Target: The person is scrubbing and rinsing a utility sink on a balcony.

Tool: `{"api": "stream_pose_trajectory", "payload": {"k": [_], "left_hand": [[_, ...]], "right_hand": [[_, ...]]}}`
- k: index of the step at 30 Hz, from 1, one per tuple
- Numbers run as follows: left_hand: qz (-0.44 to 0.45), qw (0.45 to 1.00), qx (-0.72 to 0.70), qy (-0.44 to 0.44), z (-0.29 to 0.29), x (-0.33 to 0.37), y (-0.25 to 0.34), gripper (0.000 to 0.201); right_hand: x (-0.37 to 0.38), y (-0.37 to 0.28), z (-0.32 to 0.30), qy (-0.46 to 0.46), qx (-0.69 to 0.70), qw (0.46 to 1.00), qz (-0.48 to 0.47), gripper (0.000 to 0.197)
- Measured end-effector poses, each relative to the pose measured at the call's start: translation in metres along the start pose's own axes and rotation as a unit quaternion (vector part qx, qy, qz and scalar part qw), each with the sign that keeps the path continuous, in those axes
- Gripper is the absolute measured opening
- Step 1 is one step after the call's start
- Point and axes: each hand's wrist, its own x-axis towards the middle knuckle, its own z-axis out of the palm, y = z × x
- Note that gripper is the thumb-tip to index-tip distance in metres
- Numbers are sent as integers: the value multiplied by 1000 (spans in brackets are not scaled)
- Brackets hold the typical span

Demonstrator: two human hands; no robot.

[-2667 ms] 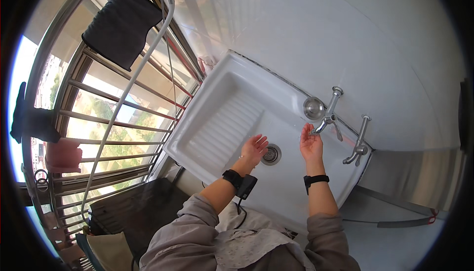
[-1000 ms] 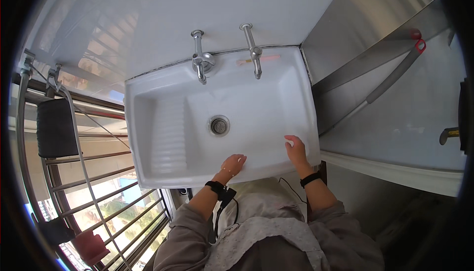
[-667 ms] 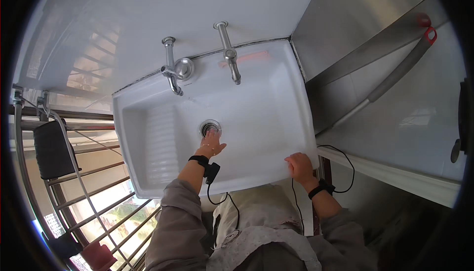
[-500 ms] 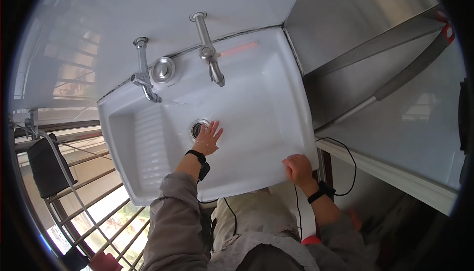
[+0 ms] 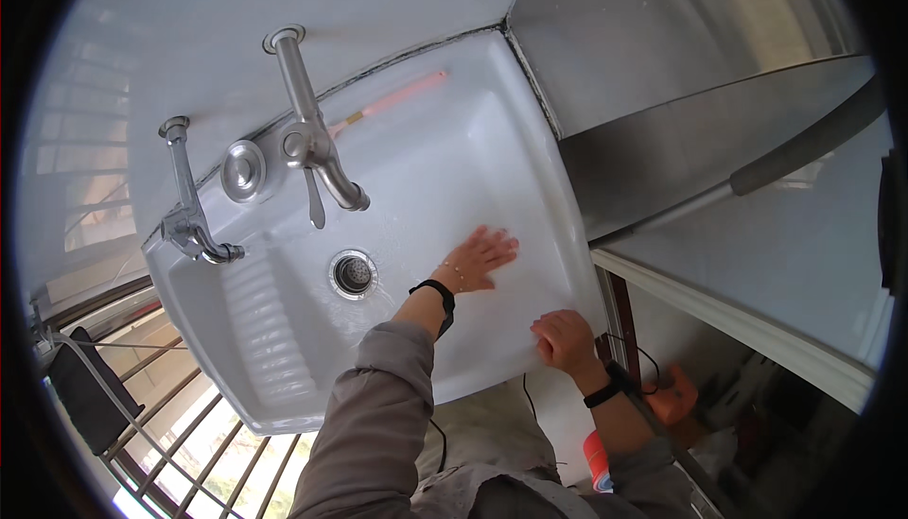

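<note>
My left hand (image 5: pixel 480 259) is open, its fingers spread, palm down over the right part of the white sink (image 5: pixel 416 226)'s basin. Wet drops show on its wrist; whether the palm touches the basin I cannot tell. My right hand (image 5: pixel 565 337) is curled into a fist at the sink's front right rim, with nothing seen in it. Left of my left hand is the metal drain (image 5: pixel 353 275), uncovered, with thin water around it. A large tap (image 5: pixel 317 155) reaches over the basin from behind, its lever hanging down. Both wrists wear black bands.
A smaller tap (image 5: pixel 189 202) stands over the ribbed washboard (image 5: pixel 270 320) on the left. A round metal drain plug (image 5: pixel 243 171) and a slim pink stick (image 5: pixel 392 98) with a gold band lie on the back ledge. A grey-gripped pole (image 5: pixel 728 184) leans at right.
My left hand has moved right, away from the drain, to the basin's right part. My right fist stays at the front right rim. The whole view has shifted and turned.
</note>
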Motion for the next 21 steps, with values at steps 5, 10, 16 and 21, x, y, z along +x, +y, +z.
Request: {"api": "stream_pose_trajectory", "payload": {"k": [5, 10, 16, 21], "left_hand": [[-343, 939, 17, 30, -23, -95, -78, 86], [-551, 822, -91, -116, 4, -236, -64, 105], [-512, 759, -313, -253, 54, -230, 69, 104], [-235, 650, -707, -150, 20, -128, 70, 70]], "right_hand": [[4, -3, 0, 3, -4, 1000, -8, 17], [4, -4, 0, 1, -10, 1000, 4, 16], [6, -7, -1, -5, -6, 1000, -1, 15], [8, -8, -1, 6, -13, 1000, -7, 15]]}}
